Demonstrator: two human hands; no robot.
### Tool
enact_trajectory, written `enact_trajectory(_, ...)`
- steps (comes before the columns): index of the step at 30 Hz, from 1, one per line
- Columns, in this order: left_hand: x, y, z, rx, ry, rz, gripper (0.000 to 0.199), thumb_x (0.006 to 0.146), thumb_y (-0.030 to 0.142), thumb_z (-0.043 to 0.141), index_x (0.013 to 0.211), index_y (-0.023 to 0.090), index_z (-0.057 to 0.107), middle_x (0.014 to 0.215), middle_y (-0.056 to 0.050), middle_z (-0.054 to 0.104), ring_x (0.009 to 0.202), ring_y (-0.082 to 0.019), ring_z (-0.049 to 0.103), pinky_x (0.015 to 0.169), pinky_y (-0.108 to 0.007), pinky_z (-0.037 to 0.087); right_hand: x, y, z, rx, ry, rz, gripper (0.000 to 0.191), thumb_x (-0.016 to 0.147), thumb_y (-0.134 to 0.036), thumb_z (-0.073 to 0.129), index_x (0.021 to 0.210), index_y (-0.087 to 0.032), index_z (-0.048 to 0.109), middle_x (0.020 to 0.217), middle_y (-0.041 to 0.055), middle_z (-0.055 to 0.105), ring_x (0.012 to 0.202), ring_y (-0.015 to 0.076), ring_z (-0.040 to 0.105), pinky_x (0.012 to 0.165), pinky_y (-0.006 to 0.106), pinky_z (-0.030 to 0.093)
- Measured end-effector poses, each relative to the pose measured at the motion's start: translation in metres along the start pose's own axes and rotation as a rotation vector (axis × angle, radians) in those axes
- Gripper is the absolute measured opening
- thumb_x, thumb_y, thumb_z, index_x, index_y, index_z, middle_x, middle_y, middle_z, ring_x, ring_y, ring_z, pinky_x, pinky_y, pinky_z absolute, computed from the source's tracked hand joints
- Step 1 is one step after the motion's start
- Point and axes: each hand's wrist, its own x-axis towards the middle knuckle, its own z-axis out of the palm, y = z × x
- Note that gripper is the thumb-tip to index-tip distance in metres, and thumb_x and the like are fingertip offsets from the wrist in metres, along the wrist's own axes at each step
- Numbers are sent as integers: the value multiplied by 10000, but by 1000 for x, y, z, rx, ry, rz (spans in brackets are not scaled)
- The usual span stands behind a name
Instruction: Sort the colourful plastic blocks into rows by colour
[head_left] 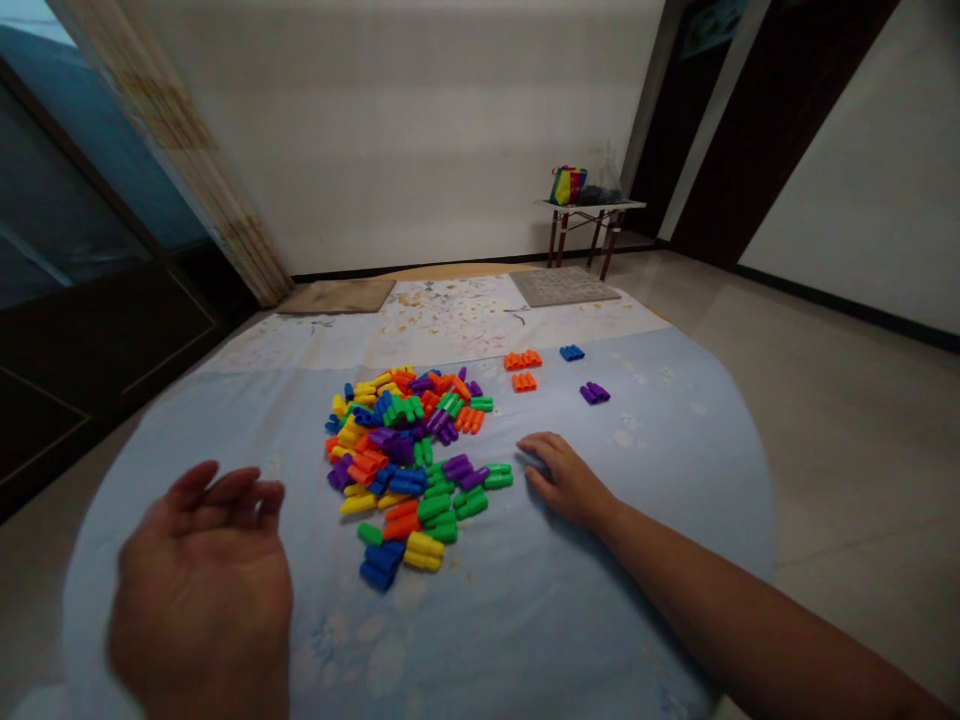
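A heap of plastic toy pieces (pixel 405 440), shaped like joined short tubes in blue, green, yellow, orange and purple, lies on the cloth-covered table (pixel 585 620). My left hand (pixel 206 590) is raised palm up left of the heap, fingers loosely curled and apart, holding nothing. Just right of the heap, my right hand (pixel 562 475) hovers low or rests over the cloth, thumb and fingers apart with nothing between them. Beyond it, set apart from the heap, lie two orange pieces (pixel 523 360), a blue piece (pixel 572 353) and a purple piece (pixel 595 393).
Two flat mats lie at the table's far end, a brown one (pixel 337 296) on the left and a grey one (pixel 564 287) on the right. A small side table (pixel 592 207) by the wall bears a colourful bag (pixel 568 186) and a clear plastic bag (pixel 606 182).
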Motion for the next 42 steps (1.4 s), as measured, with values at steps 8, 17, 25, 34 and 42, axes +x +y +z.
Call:
enact_trajectory(8,29,-77,-13,470,107,106,251,759,371,448,868,161,531,646,33,531,533,-119,470,532,-267,372,13,-13,-8,43,-21,-89,324,818,-130,498,1127,-206,555,1119,96,576,1090,196,515,961,397,434)
enact_trajectory(17,40,-97,-32,686,-32,187,314,844,379,348,609,191,439,557,31,449,550,-128,422,583,-282,329,121,-100,55,-57,-261,-378,339,814,-178,546,1149,-143,581,1183,110,600,1098,207,508,976,357,394)
enact_trajectory(25,43,-104,-38,574,-77,141,384,859,472,345,598,195,395,512,49,407,495,-113,378,528,-269,297,130,-99,87,-194,-419,-408,282,872,-307,529,1105,-177,621,1149,111,592,1077,229,512,930,388,408)
enact_trajectory(34,40,-102,-35,549,-102,127,398,850,500,358,592,198,390,500,47,394,495,-114,385,515,-265,305,108,-85,40,-246,-355,-273,267,771,-245,618,1035,-216,652,1143,83,598,1073,260,493,903,430,386)
enact_trajectory(42,40,-96,-37,646,-119,84,457,818,593,360,591,199,408,487,40,402,475,-120,380,479,-270,300,128,-131,92,-230,-423,-209,339,800,-357,569,1076,-167,616,1075,123,643,982,267,572,839,407,442)
